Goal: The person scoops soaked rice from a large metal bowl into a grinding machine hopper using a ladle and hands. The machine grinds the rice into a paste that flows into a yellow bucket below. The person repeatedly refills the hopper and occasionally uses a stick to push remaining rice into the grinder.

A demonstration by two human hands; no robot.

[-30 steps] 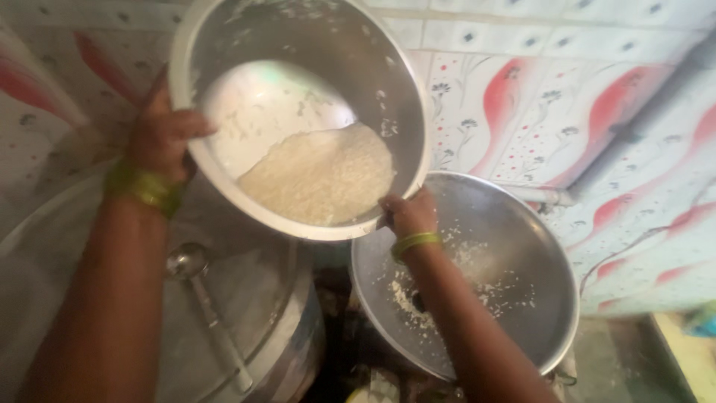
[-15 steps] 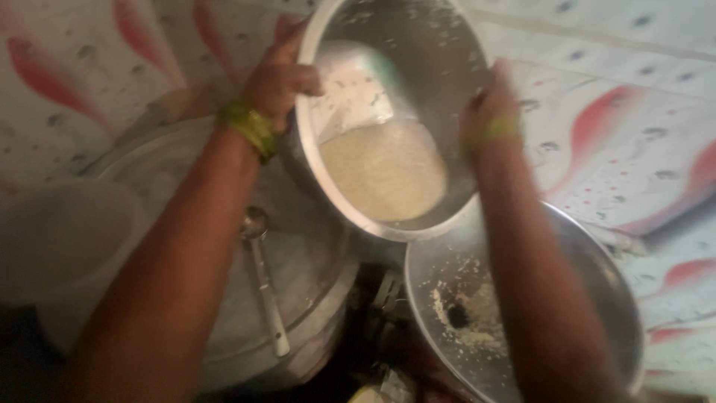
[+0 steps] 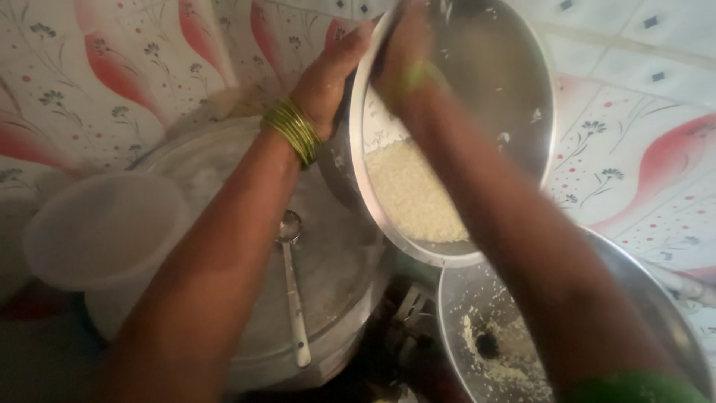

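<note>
I hold a round metal bowl [image 3: 492, 89] tilted steeply toward me, with a heap of white rice [image 3: 414, 195] gathered at its lower rim. My left hand [image 3: 328, 75], with green-gold bangles on the wrist, grips the bowl's left rim from outside. My right hand [image 3: 406, 52] is blurred and reaches over the upper rim, its fingers against the inside of the bowl. Below the bowl sits a second wide metal pan [image 3: 671, 313] with crumbs and grains on its bottom.
A big metal pot lid [image 3: 335, 254] lies at lower left with a metal spoon [image 3: 292, 283] resting on it. A white plastic lid or tub [image 3: 104, 227] sits at far left. Patterned tile wall [image 3: 641, 149] stands behind everything.
The bowl has swung left and tipped more steeply, and the rice has slid to its lower rim. My right hand has shifted from the bowl's lower edge up to the top rim.
</note>
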